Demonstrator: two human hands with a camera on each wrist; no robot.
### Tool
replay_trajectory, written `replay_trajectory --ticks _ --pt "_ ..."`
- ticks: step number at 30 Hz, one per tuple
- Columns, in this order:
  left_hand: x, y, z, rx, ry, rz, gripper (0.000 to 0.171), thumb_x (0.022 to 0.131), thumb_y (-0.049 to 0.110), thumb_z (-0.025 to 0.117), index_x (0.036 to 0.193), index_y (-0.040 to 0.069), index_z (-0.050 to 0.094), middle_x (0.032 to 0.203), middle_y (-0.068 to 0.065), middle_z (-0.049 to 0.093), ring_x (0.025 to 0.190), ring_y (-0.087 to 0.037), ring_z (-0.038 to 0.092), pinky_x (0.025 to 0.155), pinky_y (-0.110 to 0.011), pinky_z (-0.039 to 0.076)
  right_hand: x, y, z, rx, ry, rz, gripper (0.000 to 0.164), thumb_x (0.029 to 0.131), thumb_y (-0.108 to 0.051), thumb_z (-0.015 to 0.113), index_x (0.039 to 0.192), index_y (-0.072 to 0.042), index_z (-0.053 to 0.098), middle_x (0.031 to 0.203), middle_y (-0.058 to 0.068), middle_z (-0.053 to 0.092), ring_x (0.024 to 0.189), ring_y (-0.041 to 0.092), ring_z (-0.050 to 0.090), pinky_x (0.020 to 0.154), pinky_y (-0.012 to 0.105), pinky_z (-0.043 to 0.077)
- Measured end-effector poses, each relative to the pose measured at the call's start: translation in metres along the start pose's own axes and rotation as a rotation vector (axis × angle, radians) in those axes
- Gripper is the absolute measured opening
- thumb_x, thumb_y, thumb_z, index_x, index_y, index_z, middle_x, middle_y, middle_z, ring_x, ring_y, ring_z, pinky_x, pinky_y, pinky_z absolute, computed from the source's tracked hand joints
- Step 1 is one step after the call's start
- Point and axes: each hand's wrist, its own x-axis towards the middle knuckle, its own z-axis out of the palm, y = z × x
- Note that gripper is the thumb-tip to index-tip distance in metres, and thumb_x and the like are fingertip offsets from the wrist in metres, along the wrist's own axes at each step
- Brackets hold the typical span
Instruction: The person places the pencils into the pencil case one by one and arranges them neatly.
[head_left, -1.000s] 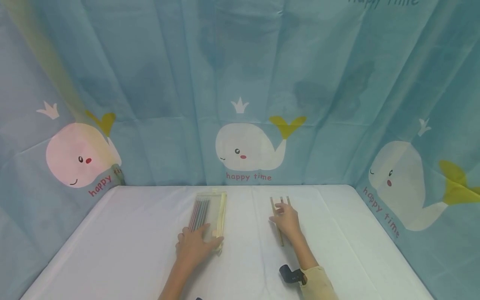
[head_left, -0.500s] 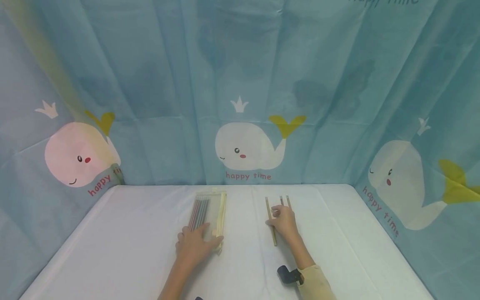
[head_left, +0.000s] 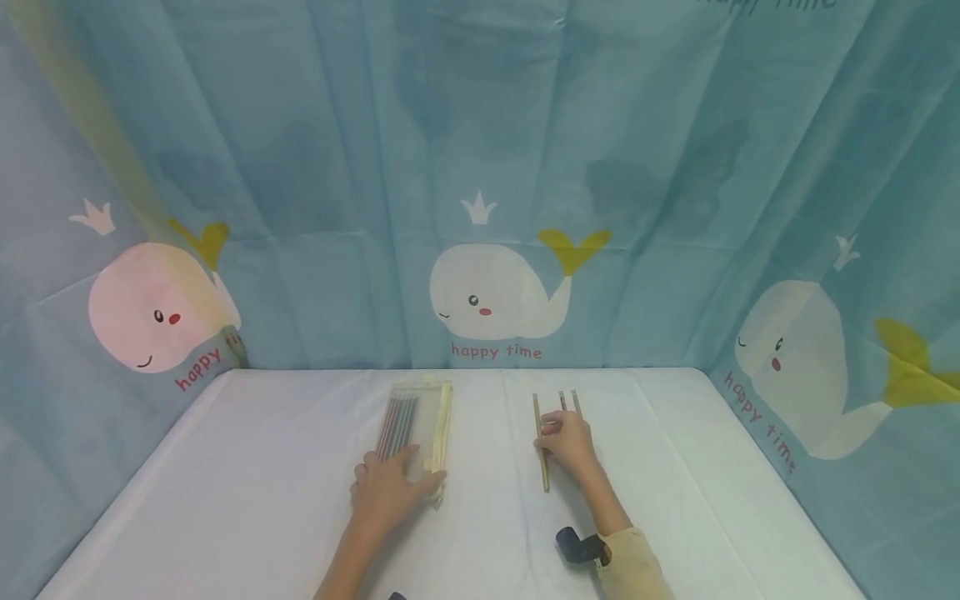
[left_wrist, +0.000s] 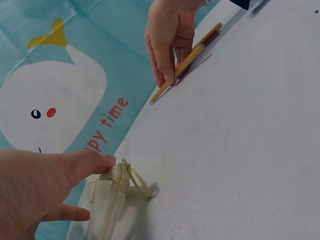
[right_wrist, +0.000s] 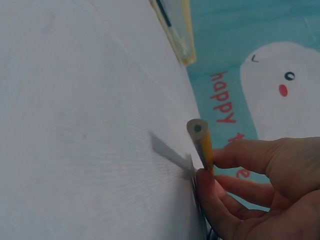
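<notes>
My left hand [head_left: 390, 492] lies over the near end of a see-through pencil case [head_left: 426, 417], fingers spread and thumb at its yellow zip side. Several coloured pencils [head_left: 397, 421] show inside the case. In the left wrist view, that thumb touches the corner of the case [left_wrist: 107, 210] beside a cord loop. My right hand [head_left: 570, 442] pinches a yellow pencil [head_left: 541, 467] between thumb and fingers, left of two other pencils [head_left: 577, 404]. The right wrist view shows the flat end of the held pencil [right_wrist: 199, 132] close over the cloth, with its shadow beside it.
A white cloth covers the table [head_left: 247, 500]. Behind and on both sides hangs a blue curtain [head_left: 315, 292] with printed whales. A black wrist camera [head_left: 577, 547] sits at the right sleeve [head_left: 636, 567].
My right hand has shifted slightly left, carrying the yellow pencil away from the other two; that pencil now stands less slanted. The left hand and the pencil case have stayed in place.
</notes>
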Motion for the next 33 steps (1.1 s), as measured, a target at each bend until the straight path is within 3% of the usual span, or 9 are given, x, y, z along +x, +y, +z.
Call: replay_trajectory --ticks 10,20,33 --pt "-0.0007 0.0000 -0.0005 0.002 0.009 0.011 0.082 0.084 0.059 0.080 0.144 0.006 0.063 0.119 -0.032 0.054 0.104 -0.043 0.051 0.087 -0.062 0.044 -0.0016 -0.0018 -0.0062 0.033 -0.038 0.020 0.040 0.090 -0.002 0.075 0.127 0.010 0.066 0.106 0.024 0.075 0.088 0.029 0.076 0.076 0.036 0.063" --pt "-0.0003 -0.0005 -0.0006 0.003 0.011 0.014 0.082 0.085 0.060 0.080 0.144 0.005 0.063 0.117 -0.031 0.053 0.102 -0.041 0.050 0.085 -0.060 0.044 0.0008 -0.0031 -0.0071 0.078 -0.066 0.096 0.043 0.092 -0.004 0.075 0.133 0.007 0.065 0.108 0.022 0.076 0.082 0.022 0.076 0.073 0.032 0.062" --pt "-0.0011 -0.0006 -0.0004 -0.004 0.011 0.002 0.082 0.084 0.059 0.080 0.145 0.006 0.063 0.119 -0.032 0.053 0.104 -0.043 0.051 0.088 -0.062 0.044 -0.0001 -0.0051 -0.0045 0.123 -0.078 0.063 0.043 0.093 -0.004 0.075 0.134 0.005 0.065 0.109 0.022 0.076 0.083 0.023 0.076 0.072 0.033 0.063"
